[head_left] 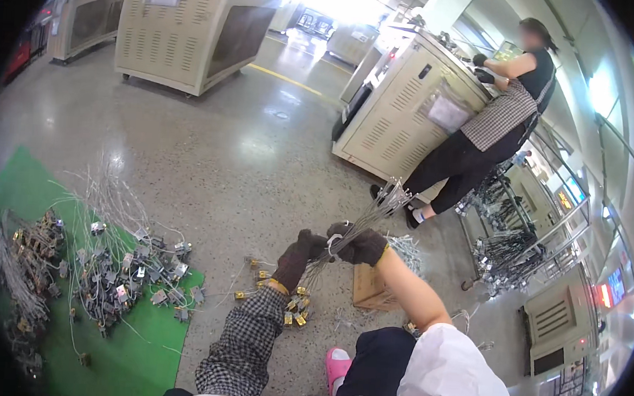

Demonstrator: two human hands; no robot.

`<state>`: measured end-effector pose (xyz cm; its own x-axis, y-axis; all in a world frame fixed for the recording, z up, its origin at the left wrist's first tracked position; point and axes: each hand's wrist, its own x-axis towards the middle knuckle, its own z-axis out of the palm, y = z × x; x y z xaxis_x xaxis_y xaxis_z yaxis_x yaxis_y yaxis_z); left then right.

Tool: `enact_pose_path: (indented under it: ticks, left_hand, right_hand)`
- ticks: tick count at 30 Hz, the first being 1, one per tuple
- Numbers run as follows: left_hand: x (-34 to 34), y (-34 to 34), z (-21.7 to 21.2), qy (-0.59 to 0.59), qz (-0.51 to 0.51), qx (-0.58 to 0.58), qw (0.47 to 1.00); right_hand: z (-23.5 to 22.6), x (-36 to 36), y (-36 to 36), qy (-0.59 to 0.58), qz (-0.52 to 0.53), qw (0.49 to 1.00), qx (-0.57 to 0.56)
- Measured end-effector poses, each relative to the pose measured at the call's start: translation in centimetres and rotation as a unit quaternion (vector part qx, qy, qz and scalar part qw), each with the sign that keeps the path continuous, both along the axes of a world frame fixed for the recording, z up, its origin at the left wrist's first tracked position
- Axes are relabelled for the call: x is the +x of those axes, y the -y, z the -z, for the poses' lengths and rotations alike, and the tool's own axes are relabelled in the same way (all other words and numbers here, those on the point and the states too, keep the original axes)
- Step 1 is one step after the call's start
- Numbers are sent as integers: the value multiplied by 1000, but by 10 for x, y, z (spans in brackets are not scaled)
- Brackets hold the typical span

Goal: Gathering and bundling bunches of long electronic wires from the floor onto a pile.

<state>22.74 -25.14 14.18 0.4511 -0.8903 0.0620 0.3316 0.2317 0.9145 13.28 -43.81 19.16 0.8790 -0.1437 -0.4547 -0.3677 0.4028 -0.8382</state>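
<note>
A bundle of thin grey wires (376, 210) slants across in front of me, its loose ends fanning out at the upper right. Small brass-coloured metal pieces (295, 317) hang at its lower end. My left hand (300, 258), in a dark knit glove, is closed around the lower part of the bundle. Just above it my right hand (361, 245), gloved alike, is closed on the same wires. Between the two hands a white band (333, 245) loops at the bundle; whether it is fastened cannot be seen.
A green mat (150, 340) at left bears heaps of wires with metal ends (120, 273). Right of my hands stands a cardboard box (374, 288) with more wires (405, 250). Beyond, a person (507, 112) works at a beige machine cabinet (402, 105). A rack (518, 239) holds hanging wires.
</note>
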Motion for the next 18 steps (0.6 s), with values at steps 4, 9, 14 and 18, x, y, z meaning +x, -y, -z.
enact_pose_path:
  ticks: [4,9,14,18]
  left_hand:
    - [3,5,8,-19,28,-46,998]
    - [2,12,25,178,-41,-89,979]
    - [21,16,47,431,-104,-113,889]
    - [19,14,34,-46,44,-43,997]
  right_hand:
    - [-34,10,-5,22,-148,975,-165]
    - [-26,32,-3,137,-347,572,-731]
    - [-16,24,-21,222,-196,481,-825]
    - [4,12,-14,252,-138,488,-825]
